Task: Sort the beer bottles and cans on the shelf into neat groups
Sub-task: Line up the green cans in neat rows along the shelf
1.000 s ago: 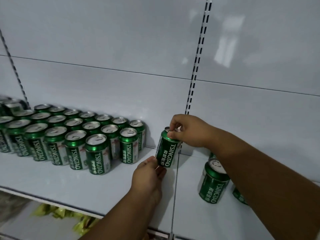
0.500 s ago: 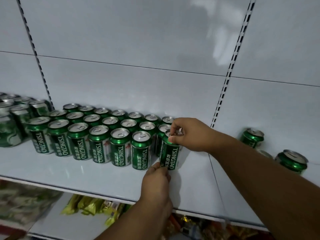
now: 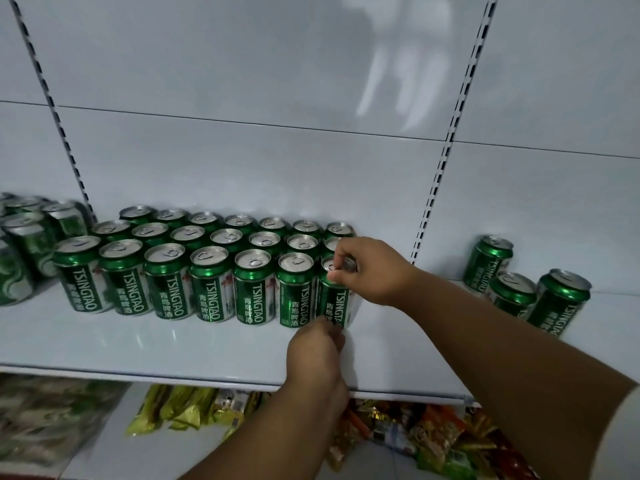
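right hand [image 3: 372, 270] pinching end can [image 3: 335, 299] (upright); left hand [image 3: 317, 348] at base

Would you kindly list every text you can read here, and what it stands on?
"TSINGTAO": runs down the side of the green front-row cans and the loose cans at right.
"青島啤酒": beside it on those cans.
Snack packets below: print too blurred to read.

I see two bare forearms, each ending in a bare hand: the left hand [image 3: 313, 351] and the right hand [image 3: 372, 270]. Neither wrist carries anything. A pale sleeve [image 3: 628, 433] edge shows high on the right arm, at the picture's right border.
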`<state>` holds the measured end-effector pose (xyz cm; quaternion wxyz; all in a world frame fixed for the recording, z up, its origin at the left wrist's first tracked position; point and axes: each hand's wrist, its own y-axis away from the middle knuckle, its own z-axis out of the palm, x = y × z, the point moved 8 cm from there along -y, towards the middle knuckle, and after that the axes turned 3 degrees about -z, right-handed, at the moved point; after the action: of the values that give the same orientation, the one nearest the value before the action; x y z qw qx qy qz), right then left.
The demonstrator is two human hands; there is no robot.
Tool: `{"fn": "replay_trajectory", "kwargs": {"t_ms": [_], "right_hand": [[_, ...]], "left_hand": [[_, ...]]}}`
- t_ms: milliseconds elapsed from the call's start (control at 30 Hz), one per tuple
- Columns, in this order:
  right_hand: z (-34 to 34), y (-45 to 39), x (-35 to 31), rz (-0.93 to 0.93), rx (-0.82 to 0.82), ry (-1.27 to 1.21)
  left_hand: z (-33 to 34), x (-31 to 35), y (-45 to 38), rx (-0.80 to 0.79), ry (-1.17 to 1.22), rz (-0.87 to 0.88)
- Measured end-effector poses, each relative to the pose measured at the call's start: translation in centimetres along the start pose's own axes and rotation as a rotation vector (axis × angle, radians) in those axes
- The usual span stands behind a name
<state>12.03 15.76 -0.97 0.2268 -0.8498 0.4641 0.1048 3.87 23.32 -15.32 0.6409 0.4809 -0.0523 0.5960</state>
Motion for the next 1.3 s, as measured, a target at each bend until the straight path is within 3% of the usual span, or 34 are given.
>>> {"fn": "replay_trajectory", "kwargs": {"t_ms": [367, 567, 733, 1033, 1300], "right_hand": [[-3.0, 2.3, 1.8, 0.059, -0.015, -0.086], [-10.0, 6.0, 9.1, 0.198, 0.0, 0.122], [-13.3, 9.0, 15.3, 0.28, -0.139, 0.251], [-13.1, 10.6, 20.6, 0.238, -0.357, 0.227], [-12.7, 7.0, 19.0, 0.034, -0.261, 0.111]], "left_hand": [[3.4, -2.0, 0.4, -0.104, 0.077, 0.016], [8.1, -5.2, 0.9, -0.17, 0.008, 0.009], [12.8, -9.1, 1.0, -0.203, -0.072, -0.067], [19.0, -12.6, 1.3, -0.155, -0.171, 0.05], [18.6, -12.4, 0.2, -0.022, -0.195, 0.139]]}}
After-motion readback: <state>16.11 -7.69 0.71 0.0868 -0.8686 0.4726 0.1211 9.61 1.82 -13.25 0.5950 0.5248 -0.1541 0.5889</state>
